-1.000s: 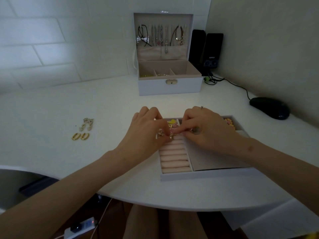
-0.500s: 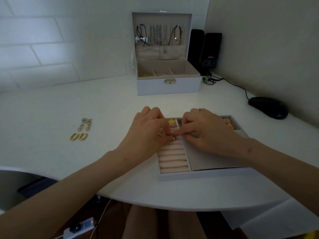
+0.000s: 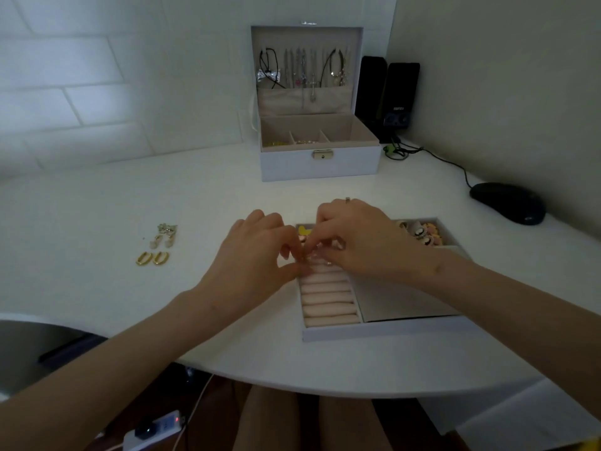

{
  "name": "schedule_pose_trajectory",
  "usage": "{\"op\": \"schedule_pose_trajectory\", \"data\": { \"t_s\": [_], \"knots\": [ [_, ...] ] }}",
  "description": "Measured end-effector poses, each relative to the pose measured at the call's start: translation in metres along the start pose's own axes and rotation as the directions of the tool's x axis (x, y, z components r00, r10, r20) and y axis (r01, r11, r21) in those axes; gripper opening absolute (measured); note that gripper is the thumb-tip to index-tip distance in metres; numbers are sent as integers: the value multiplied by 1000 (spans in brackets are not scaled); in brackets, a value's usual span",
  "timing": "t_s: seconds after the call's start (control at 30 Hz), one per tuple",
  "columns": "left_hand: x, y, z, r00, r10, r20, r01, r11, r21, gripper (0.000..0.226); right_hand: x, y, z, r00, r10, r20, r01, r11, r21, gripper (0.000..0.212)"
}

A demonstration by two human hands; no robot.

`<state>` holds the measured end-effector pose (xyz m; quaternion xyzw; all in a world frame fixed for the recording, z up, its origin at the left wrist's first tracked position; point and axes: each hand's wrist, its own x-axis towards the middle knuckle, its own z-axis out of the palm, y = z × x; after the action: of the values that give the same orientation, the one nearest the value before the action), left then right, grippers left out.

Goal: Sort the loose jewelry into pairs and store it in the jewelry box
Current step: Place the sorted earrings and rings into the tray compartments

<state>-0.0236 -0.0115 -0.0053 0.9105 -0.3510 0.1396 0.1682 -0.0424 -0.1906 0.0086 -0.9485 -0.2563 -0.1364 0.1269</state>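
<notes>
From the head view, both hands meet over the removable tray, which sits near the desk's front edge, right of centre. The left hand and right hand have their fingers curled in, tips touching in a narrow pinch on a small piece at the far end of the pink ring rolls; what kind of piece is too small to tell. Coloured pieces fill the tray's far right compartment.

The jewelry box stands open by the desk's back edge, with necklaces hanging in its lid. Toward the left edge lie two loose pairs, just beside each other: gold hoop earrings and pale drop earrings. A black mouse rests by the right edge; dark speakers stand in the back right corner.
</notes>
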Motion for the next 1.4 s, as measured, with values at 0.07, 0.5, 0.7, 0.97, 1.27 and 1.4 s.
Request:
{"op": "schedule_pose_trajectory", "data": {
  "t_s": [0.07, 0.5, 0.7, 0.97, 1.27, 1.4],
  "knots": [
    [2, 3, 2, 999, -28, 18, 28, 1000, -6, 22, 5, -2, -1, 998, 24, 51, -25, 999, 21, 12],
    [8, 5, 2, 997, -72, 42, 69, 996, 63, 29, 7, 5, -7, 976, 172, 133, -197, 957, 211, 12],
    [8, 12, 6, 994, -108, 25, 105, 991, 78, 32, 7, 6, -6, 977, 203, 68, -214, 937, 276, 11],
    [9, 10, 4, 991, -131, 11, 131, 991, 11, 23, 5, 2, -8, 969, 194, 155, -233, 926, 297, 14],
    [12, 8, -15, 973, -228, 44, 217, 826, -520, 15, 8, -8, -13, 949, 278, 145, -310, 762, 568, 8],
    [11, 7, -15, 963, -263, 61, 255, 810, -527, 12, 5, -9, -18, 938, 301, 174, -337, 667, 664, 7]
  ]
}}
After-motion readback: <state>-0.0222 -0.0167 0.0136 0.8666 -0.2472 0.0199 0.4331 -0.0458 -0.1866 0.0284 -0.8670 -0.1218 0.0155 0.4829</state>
